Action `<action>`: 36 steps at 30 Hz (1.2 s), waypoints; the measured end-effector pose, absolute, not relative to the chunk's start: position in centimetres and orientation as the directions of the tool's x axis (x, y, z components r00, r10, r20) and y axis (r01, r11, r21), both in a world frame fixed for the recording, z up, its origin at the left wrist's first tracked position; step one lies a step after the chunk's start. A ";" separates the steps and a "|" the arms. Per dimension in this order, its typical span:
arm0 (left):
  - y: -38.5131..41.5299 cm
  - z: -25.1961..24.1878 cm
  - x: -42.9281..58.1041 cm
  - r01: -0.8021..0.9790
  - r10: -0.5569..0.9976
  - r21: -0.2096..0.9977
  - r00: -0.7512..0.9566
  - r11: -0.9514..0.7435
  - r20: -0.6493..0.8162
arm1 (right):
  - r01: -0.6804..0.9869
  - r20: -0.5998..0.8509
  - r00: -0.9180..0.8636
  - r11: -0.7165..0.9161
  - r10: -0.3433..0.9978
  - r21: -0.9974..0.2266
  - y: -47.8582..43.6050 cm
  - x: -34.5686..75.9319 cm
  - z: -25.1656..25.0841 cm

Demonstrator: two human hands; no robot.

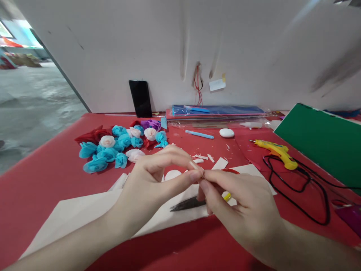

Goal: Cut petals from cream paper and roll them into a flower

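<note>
My left hand point(158, 177) and my right hand point(242, 203) meet at the fingertips over the middle of the table. Thumb and forefinger of each are pinched on a thin, pale strip of paper point(194, 165), mostly hidden by the fingers. Below my hands, dark scissor blades point(187, 204) point left above a large white sheet of paper point(84, 210). A yellow part point(227, 197) shows behind my right fingers; whether they touch the scissors I cannot tell. A white paper disc point(172, 175) and several paper scraps point(200, 156) lie just beyond my fingers.
Blue, pink, red and purple paper flowers point(108, 152) are heaped at the left. A phone point(140, 98) leans on the wall. At the right lie a yellow glue gun point(278, 150) with a looped black cord and a green board point(321, 143). A blue pen point(199, 134) lies behind.
</note>
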State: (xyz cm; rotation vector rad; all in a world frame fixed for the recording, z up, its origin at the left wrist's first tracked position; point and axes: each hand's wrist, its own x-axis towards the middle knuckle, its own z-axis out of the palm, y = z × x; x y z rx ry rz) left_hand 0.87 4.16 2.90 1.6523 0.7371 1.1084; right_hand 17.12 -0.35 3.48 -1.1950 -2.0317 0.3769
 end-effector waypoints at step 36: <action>4.3 3.3 0.3 -0.052 0.728 0.860 0.508 -0.508 0.461 | 0.662 0.585 -0.293 0.602 0.756 -0.446 -0.6 17.4 4.3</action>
